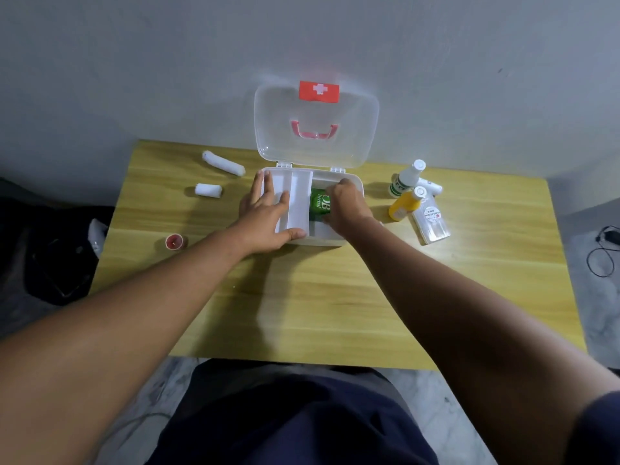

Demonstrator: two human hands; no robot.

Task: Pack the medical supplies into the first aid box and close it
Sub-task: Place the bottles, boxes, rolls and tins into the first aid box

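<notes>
Gripped by the right hand [345, 204], a green packet [319, 204] sits low inside the open first aid box [352, 182].

Its clear lid [315, 122] stands upright against the wall; the left hand [268, 213] lies flat, fingers spread, on the white tray [295, 203] over the box's left half. Two gauze rolls [223, 163] and a small red cup [174, 241] lie left of the box; several bottles [404, 205] are clustered on the right of the wooden table [302, 297].
</notes>
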